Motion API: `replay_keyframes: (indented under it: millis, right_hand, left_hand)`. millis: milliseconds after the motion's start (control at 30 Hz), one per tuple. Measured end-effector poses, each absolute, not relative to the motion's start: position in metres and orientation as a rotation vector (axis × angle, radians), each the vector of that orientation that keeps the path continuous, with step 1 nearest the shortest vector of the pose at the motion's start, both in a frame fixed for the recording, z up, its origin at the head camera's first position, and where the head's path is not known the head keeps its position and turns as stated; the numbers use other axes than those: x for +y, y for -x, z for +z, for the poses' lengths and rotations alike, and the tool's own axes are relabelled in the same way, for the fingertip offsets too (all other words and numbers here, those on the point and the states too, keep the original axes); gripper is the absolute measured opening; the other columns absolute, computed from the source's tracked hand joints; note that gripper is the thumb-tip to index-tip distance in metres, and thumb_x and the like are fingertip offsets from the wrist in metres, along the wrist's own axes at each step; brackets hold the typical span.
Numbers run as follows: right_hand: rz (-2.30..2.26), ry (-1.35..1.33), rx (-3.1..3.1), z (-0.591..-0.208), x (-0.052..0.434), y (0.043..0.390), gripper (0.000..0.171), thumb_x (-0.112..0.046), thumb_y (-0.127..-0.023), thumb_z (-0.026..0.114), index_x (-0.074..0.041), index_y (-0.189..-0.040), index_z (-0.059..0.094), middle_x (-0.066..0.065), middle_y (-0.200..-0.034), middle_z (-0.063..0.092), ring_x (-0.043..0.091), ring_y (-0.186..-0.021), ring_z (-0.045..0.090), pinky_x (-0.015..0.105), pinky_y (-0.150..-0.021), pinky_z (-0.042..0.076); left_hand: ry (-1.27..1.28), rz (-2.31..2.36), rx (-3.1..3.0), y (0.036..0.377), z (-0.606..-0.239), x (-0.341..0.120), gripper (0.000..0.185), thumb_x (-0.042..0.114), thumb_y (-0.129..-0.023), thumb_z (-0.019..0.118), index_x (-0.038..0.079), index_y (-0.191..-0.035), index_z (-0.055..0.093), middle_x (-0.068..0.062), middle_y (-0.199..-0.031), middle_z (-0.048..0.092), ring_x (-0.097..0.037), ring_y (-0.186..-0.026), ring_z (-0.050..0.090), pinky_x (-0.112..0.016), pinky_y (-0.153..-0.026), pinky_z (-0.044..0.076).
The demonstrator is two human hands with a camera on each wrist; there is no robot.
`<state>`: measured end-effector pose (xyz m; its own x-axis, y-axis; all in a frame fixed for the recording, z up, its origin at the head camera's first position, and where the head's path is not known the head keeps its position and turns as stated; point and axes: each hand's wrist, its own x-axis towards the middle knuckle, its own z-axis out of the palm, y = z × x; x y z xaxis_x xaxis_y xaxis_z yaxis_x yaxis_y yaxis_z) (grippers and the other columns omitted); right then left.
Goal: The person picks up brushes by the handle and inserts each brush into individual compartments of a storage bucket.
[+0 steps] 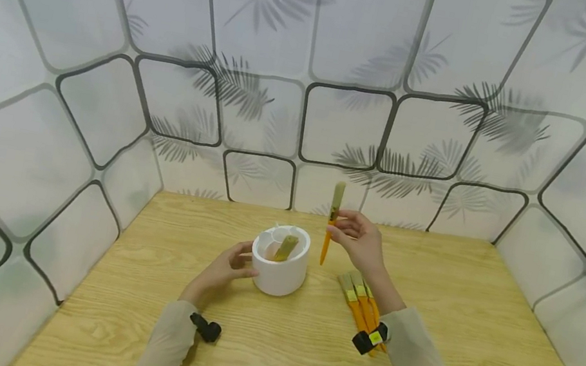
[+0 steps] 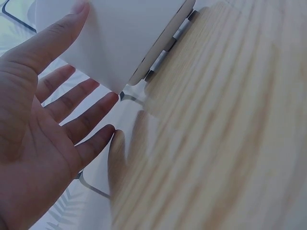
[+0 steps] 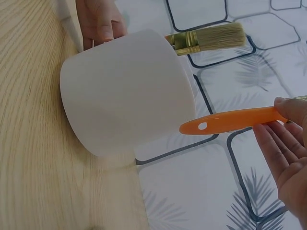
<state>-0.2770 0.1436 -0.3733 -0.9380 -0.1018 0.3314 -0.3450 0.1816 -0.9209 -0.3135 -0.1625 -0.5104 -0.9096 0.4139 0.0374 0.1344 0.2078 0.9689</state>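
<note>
A white cup (image 1: 280, 272) stands on the wooden table (image 1: 476, 346), with one brush (image 1: 286, 247) leaning inside it, bristles up. My left hand (image 1: 238, 261) rests against the cup's left side with straight fingers; in the left wrist view the palm of this hand (image 2: 62, 110) is spread and the thumb touches the cup (image 2: 120, 38). My right hand (image 1: 342, 231) pinches an orange-handled brush (image 1: 330, 229) upright, bristles up, just right of the cup and above the table. The right wrist view shows its orange handle (image 3: 230, 121) beside the cup (image 3: 124, 93).
Several more orange-handled brushes (image 1: 357, 299) lie on the table under my right forearm. Patterned walls (image 1: 339, 119) close the table in at the back and on both sides. Bare wood stretches to the right and toward the front.
</note>
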Motion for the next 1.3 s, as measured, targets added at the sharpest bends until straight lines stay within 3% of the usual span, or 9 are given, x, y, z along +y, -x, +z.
replay_keyframes:
  millis: [233,600,900,1133,1300]
  right_hand:
    - [1.838,-0.497,-2.207,-0.375,0.142,0.28,0.036,-0.005,-0.085,0.066,0.005,-0.118,0.054,0.027,-0.101,0.061,0.008,-0.08,0.064,0.024,-0.074,0.056]
    - [1.838,-0.532,-2.151,-0.39,0.141,0.295,0.039,-0.016,-0.083,0.07,-0.002,-0.117,0.057,0.022,-0.1,0.063,0.008,-0.08,0.065,0.028,-0.074,0.057]
    - [1.819,-0.575,-2.13,-0.385,0.135,0.294,0.037,-0.014,-0.083,0.07,-0.001,-0.116,0.057,0.021,-0.098,0.063,0.008,-0.08,0.065,0.027,-0.074,0.057]
    - [1.807,-0.596,-2.147,-0.363,0.126,0.276,0.034,-0.002,-0.084,0.066,0.004,-0.116,0.056,0.026,-0.099,0.062,0.014,-0.082,0.066,0.031,-0.075,0.057]
    - [1.83,-0.605,-2.134,-0.363,0.124,0.276,0.034,-0.002,-0.084,0.066,0.004,-0.116,0.055,0.026,-0.1,0.062,0.009,-0.081,0.065,0.032,-0.076,0.057]
  left_hand:
    - [-0.584,1.751,2.279,0.314,-0.513,-0.164,0.07,0.022,-0.081,0.073,0.015,-0.141,0.036,-0.012,-0.142,0.041,-0.033,-0.127,0.043,-0.047,-0.102,0.041]
    - [-0.572,1.738,2.256,0.313,-0.51,-0.164,0.069,0.015,-0.084,0.069,0.012,-0.142,0.034,-0.014,-0.145,0.037,-0.035,-0.129,0.039,-0.047,-0.103,0.039]
    - [-0.566,1.721,2.226,0.301,-0.488,-0.162,0.068,0.016,-0.085,0.069,0.01,-0.142,0.034,-0.016,-0.144,0.036,-0.037,-0.129,0.039,-0.046,-0.103,0.039]
    - [-0.539,1.723,2.219,0.301,-0.487,-0.163,0.068,0.016,-0.084,0.069,0.01,-0.142,0.034,-0.012,-0.145,0.036,-0.034,-0.13,0.038,-0.045,-0.105,0.038]
    - [-0.527,1.725,2.204,0.301,-0.487,-0.163,0.068,0.017,-0.084,0.069,0.012,-0.142,0.034,-0.012,-0.145,0.037,-0.034,-0.13,0.038,-0.045,-0.105,0.038]
